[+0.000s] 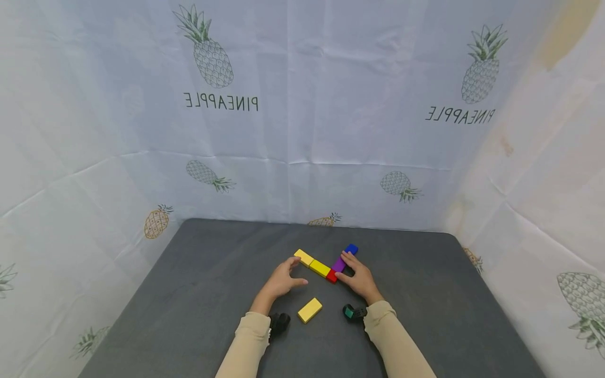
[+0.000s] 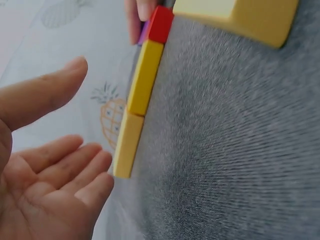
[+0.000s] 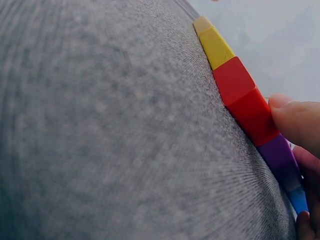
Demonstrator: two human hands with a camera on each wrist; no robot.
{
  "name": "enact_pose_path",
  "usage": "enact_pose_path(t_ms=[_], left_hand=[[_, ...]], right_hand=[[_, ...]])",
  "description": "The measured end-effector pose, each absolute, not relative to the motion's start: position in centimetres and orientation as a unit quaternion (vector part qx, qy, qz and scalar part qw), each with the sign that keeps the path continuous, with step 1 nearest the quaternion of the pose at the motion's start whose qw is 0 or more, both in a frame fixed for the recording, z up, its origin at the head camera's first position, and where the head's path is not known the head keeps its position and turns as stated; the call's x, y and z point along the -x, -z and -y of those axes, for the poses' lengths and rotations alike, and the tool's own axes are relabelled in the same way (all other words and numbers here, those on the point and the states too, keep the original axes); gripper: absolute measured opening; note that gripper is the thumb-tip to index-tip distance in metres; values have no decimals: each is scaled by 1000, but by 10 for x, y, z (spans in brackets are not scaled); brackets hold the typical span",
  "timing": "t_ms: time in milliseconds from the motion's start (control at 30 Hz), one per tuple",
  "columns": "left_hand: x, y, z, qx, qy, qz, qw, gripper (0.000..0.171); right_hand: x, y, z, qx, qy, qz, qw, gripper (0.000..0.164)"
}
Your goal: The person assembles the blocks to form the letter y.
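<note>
Several coloured blocks form a bent row on the dark table. One arm has a pale yellow block (image 1: 303, 258), a bright yellow block (image 1: 319, 268) and a red block (image 1: 332, 276) at the corner. From there a purple block (image 1: 338, 264) and a blue block (image 1: 351, 249) run up to the right. My right hand (image 1: 363, 279) is spread along that side, its thumb touching the red block and its fingers beside the purple and blue ones. Beside the pale yellow end, my left hand (image 1: 281, 281) holds nothing, thumb and fingers well apart.
Another pale yellow block (image 1: 310, 310) lies by itself nearer me, between my forearms. A black wrist device (image 1: 280, 323) is on my left wrist, another (image 1: 354, 312) on my right. White cloth (image 1: 307, 121) with pineapple prints hangs behind the grey table (image 1: 212, 315).
</note>
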State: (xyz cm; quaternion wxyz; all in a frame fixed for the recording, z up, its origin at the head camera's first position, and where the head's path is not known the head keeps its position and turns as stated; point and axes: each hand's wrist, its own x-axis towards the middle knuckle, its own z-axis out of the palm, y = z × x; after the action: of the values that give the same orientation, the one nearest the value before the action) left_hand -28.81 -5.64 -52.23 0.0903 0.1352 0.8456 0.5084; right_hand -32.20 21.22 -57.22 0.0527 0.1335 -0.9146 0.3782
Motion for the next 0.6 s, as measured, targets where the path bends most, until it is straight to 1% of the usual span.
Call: enact_pose_path(t_ms=[233,367,600], left_hand=[[278,522,54,-237,-516,-807,161,63],[275,525,49,-261,-506,-801,184,59],[272,532,41,-279,-490,-793,229,50]], right_hand=[[323,575,-214,-138,-380,912,71,69],[323,574,-213,-138,-379,912,72,69],[322,572,-212,-131,-379,915,50,71]])
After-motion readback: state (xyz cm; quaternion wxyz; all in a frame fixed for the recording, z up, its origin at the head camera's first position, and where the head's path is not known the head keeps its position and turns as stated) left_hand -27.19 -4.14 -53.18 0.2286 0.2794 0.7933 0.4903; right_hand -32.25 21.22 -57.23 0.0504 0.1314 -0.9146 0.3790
